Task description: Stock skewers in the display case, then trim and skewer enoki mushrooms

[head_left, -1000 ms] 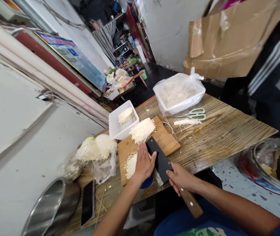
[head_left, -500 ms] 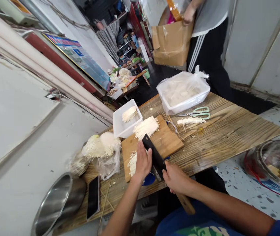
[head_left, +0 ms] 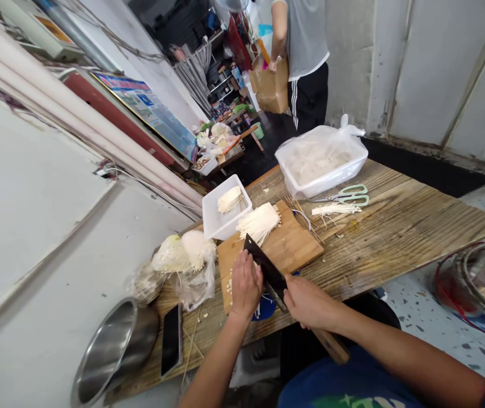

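My right hand (head_left: 310, 303) is closed around a cleaver (head_left: 265, 263), its dark blade slanting up and left over the wooden cutting board (head_left: 299, 243). Close against the blade, my left hand (head_left: 245, 282) presses down on a bunch of enoki mushrooms (head_left: 229, 283), fingers together. The hand covers most of that bunch; only a few caps show at its left side. Another pale bundle of enoki (head_left: 261, 221) lies at the far end of the board. Beyond it, a white tray (head_left: 214, 218) holds more enoki (head_left: 229, 199). Mushroom bits lie on a blue thing (head_left: 265, 309) below the blade.
Green-handled scissors (head_left: 348, 195) and loose enoki strands (head_left: 336, 209) lie near a bagged white tub (head_left: 319, 158). Bagged enoki (head_left: 182, 252), a phone (head_left: 171, 340) and a steel bowl (head_left: 106, 351) are on the left. A person (head_left: 308, 56) carries a cardboard box (head_left: 270, 88) behind the table.
The person with the box has moved farther back and left. My left hand's fingers have drawn in and cover more of the mushrooms. The cleaver stays beside them; the view has shifted slightly.
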`<action>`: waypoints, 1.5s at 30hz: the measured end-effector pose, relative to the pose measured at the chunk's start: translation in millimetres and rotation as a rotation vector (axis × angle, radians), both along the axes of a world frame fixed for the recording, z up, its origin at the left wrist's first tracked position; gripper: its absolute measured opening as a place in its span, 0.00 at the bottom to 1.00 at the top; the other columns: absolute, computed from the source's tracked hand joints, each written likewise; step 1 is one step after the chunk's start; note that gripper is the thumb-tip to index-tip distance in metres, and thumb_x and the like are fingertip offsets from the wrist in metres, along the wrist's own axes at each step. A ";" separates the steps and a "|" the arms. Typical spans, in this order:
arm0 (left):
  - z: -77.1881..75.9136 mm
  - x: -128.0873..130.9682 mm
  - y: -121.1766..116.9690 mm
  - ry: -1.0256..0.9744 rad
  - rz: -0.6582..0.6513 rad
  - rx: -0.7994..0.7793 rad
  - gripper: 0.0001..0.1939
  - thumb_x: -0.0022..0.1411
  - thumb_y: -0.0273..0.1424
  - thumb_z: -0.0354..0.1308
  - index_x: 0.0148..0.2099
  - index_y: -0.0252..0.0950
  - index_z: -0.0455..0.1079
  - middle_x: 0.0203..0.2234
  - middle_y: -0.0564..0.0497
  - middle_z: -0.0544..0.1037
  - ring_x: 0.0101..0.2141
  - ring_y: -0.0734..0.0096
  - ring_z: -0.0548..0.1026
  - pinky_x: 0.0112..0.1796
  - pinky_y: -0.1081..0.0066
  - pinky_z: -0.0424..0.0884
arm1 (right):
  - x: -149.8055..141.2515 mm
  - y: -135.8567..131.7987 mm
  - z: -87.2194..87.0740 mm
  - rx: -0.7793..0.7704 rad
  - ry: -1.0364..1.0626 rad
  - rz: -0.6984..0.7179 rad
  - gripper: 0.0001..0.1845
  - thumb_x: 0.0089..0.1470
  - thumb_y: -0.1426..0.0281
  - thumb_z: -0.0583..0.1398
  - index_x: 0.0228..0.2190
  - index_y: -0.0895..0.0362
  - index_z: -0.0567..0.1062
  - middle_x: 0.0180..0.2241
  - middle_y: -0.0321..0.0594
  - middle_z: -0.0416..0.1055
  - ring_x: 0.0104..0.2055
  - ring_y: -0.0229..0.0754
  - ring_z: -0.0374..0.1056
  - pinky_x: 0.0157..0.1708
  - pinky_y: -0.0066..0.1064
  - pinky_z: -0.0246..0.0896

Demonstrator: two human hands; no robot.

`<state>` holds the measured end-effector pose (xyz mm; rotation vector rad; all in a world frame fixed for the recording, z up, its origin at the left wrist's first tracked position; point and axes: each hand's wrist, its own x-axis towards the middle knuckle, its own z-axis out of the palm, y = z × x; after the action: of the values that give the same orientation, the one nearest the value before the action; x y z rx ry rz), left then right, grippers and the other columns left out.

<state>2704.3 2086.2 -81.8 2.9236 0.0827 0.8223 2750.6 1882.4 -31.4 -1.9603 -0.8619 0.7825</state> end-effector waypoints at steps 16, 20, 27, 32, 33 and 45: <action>48.3 65.1 33.8 0.639 -0.504 0.100 0.20 0.70 0.38 0.36 0.41 0.38 0.69 0.37 0.47 0.71 0.40 0.64 0.68 0.46 0.61 0.65 | 24.9 -5.8 -43.1 0.172 0.715 -0.137 0.09 0.57 0.77 0.45 0.27 0.55 0.58 0.12 0.24 0.60 0.09 0.30 0.56 0.12 0.19 0.57; 45.3 69.2 36.5 0.659 -0.470 0.126 0.22 0.70 0.41 0.35 0.36 0.39 0.67 0.34 0.48 0.70 0.39 0.63 0.67 0.44 0.60 0.64 | 25.5 -5.6 -50.4 0.188 0.722 -0.128 0.07 0.57 0.76 0.46 0.28 0.55 0.58 0.12 0.24 0.60 0.09 0.29 0.57 0.13 0.19 0.57; 36.8 73.1 41.9 0.519 -0.553 0.148 0.25 0.71 0.40 0.33 0.29 0.38 0.64 0.25 0.50 0.69 0.32 0.65 0.66 0.39 0.62 0.62 | 26.5 -4.6 -59.4 0.217 0.713 -0.112 0.06 0.58 0.75 0.46 0.29 0.54 0.57 0.11 0.22 0.59 0.08 0.30 0.56 0.10 0.18 0.53; 29.3 75.0 47.8 0.453 -0.637 0.130 0.26 0.71 0.41 0.33 0.27 0.37 0.63 0.23 0.51 0.67 0.27 0.68 0.64 0.32 0.66 0.62 | 27.2 -4.3 -60.4 0.198 0.721 -0.106 0.08 0.58 0.75 0.46 0.28 0.55 0.58 0.11 0.23 0.60 0.08 0.30 0.56 0.09 0.17 0.51; 28.3 75.0 48.3 0.460 -0.650 0.129 0.26 0.71 0.40 0.34 0.26 0.37 0.63 0.23 0.51 0.67 0.28 0.69 0.65 0.32 0.67 0.62 | 27.2 -4.3 -60.1 0.196 0.723 -0.109 0.08 0.58 0.75 0.46 0.28 0.55 0.58 0.11 0.23 0.60 0.08 0.30 0.56 0.09 0.17 0.52; 18.2 75.4 47.4 0.406 -0.701 0.059 0.29 0.69 0.44 0.43 0.18 0.37 0.56 0.15 0.54 0.63 0.20 0.74 0.62 0.27 0.71 0.56 | 26.0 -4.8 -62.3 0.207 0.725 -0.106 0.05 0.59 0.73 0.46 0.31 0.54 0.57 0.12 0.22 0.59 0.08 0.31 0.56 0.08 0.19 0.51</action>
<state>2779.6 2133.6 -63.6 2.7883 -0.8840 0.1233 2776.5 1877.6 -93.6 -1.3665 -0.3754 1.1788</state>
